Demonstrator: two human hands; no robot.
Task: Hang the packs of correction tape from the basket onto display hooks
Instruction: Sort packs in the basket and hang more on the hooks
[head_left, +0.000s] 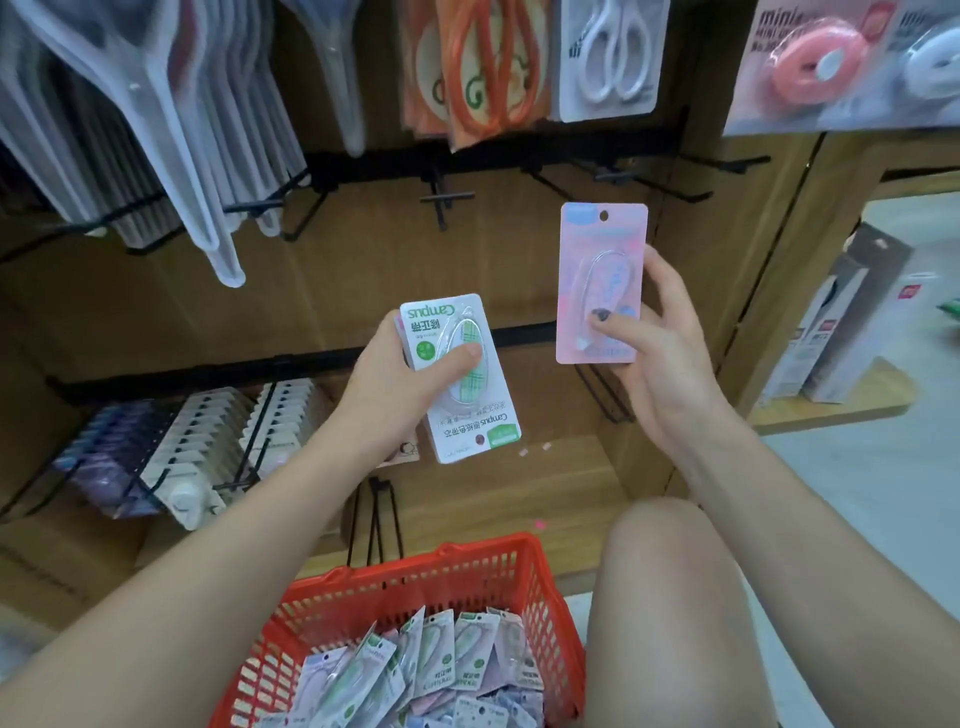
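Pink pack (602, 283): correction tape on a pink card, held upright in front of the wooden display panel (519, 270), round hang hole at its top, just below and right of a bare black hook.
Right hand (657, 353): holds the pink pack near its lower end; thumb pressed on the front by the blister, fingers (662, 280) curled behind the right edge, pinching the card.
Green pack (460, 379): white and green "Campus" card, turned upside down, tilted with its lower end to the right, topmost of a small stack.
Left hand (402, 384): grips that stack from the left; thumb laid across the clear blister, fingers wrapped behind and hidden.
Basket (415, 577): red plastic mesh, low in the view beside a bare knee (670, 582); loose packs in basket (431, 665) heaped inside, green, pink and bluish cards overlapping at all angles.
Display hooks (447, 200): black wire hooks on a dark rail above both hands, several bare.
Lower left rail: rows of hung packs (208, 441), pale and purple, packed close.
Upper row: clear plastic items (171, 130) at left, orange-handled scissors (488, 67), white scissors (615, 52), pink tape dispenser pack (815, 62) at right.
Far right: boxes (841, 322) standing on a low wooden shelf.
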